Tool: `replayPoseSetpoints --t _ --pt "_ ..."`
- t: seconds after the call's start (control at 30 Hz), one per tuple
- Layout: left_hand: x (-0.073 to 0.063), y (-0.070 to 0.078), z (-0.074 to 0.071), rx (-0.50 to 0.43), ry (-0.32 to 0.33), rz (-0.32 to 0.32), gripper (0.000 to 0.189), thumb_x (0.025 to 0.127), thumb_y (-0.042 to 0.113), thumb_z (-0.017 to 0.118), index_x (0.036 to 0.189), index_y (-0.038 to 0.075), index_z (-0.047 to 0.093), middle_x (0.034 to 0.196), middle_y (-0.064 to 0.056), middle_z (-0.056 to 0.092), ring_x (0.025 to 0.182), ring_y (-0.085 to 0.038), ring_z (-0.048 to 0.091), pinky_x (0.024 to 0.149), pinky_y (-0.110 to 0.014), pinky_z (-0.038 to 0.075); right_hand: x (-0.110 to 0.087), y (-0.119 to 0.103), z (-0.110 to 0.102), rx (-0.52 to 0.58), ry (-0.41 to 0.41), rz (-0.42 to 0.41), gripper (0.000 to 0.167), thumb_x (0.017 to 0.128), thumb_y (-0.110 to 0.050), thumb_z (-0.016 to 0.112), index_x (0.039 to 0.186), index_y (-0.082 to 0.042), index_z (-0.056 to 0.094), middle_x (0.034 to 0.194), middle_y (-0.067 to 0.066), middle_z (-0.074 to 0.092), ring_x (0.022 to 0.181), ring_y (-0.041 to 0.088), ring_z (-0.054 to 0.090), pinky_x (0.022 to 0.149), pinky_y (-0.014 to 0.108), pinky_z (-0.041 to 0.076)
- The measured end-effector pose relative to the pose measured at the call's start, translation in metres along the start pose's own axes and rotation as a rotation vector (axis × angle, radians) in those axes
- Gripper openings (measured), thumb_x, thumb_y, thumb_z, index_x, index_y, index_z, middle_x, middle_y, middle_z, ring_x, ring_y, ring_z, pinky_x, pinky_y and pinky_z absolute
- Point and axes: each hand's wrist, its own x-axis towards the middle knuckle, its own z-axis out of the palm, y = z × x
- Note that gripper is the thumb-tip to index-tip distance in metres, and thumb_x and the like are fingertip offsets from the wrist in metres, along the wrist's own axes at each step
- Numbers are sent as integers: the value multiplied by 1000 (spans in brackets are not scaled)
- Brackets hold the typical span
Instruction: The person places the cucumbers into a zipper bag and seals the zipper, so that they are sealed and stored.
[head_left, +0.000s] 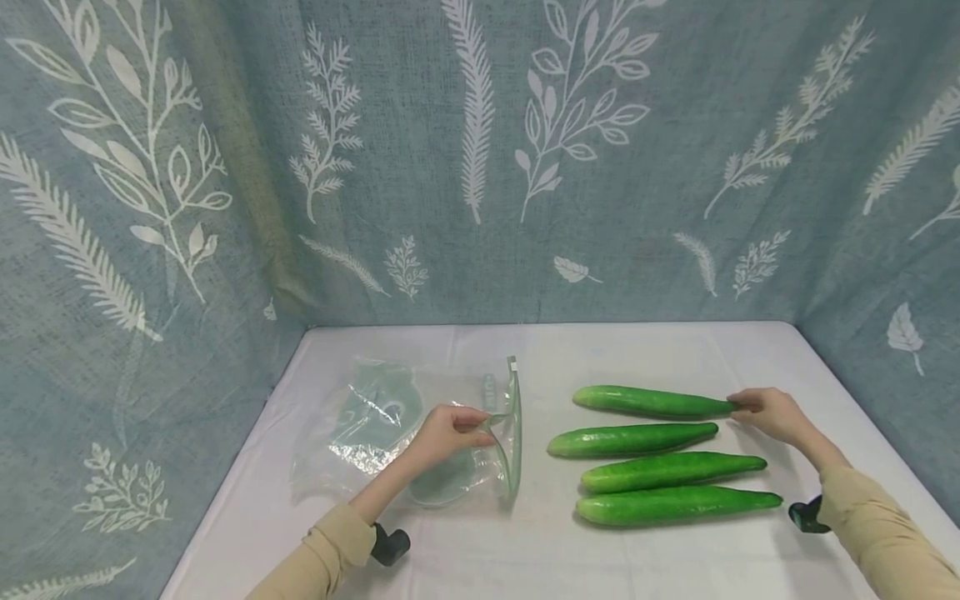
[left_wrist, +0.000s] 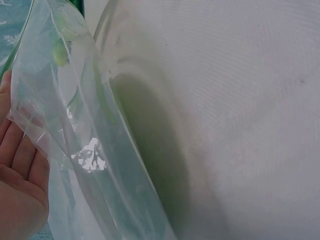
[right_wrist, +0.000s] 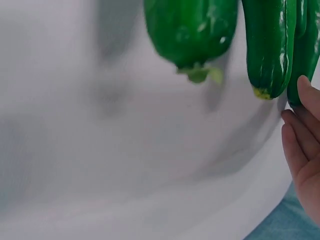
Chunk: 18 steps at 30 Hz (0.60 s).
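A clear zip bag (head_left: 465,392) with pale green print lies flat on the left half of the table, its green-edged mouth facing right. My left hand (head_left: 442,432) pinches one lip of that mouth between thumb and fingers, and the lips stand apart there. In the left wrist view, the bag's film (left_wrist: 95,150) hangs in front of the left hand (left_wrist: 22,170). Several cucumbers lie side by side on the right. The farthest cucumber (head_left: 652,401) has its dark, narrow end between the thumb and fingers of my right hand (head_left: 772,412); in the right wrist view that hand (right_wrist: 307,145) shows partly.
Nearer than the gripped cucumber lie a second cucumber (head_left: 633,439), a third cucumber (head_left: 675,471) and the nearest cucumber (head_left: 675,506), closely spaced. A white cloth (head_left: 540,558) covers the table. Blue-green leaf-patterned curtains (head_left: 495,267) enclose its back and sides.
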Motion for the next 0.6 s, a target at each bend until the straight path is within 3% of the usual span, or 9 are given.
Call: replayPoseSetpoints --t 0.2,0.4,0.6 --pt "2 1 -1 -8 -1 8 41 76 24 79 109 2 68 112 -18 69 101 -30 68 88 -37 56 -3 1 -1 31 -13 28 33 85 -10 66 107 14 61 103 33 64 95 48 61 78 52 54" --pt "1 4 -3 1 24 50 48 73 36 80 106 4 70 109 -16 70 97 -26 69 85 -36 57 -4 2 2 58 -6 14 36 85 -7 66 113 14 60 111 35 61 100 49 60 80 52 54" --pt "0 1 -1 0 12 -15 44 74 30 80 109 5 69 113 -16 69 101 -28 67 87 -37 56 -6 0 9 26 20 -12 35 83 -6 68 112 12 61 111 35 61 100 50 58 81 55 52"
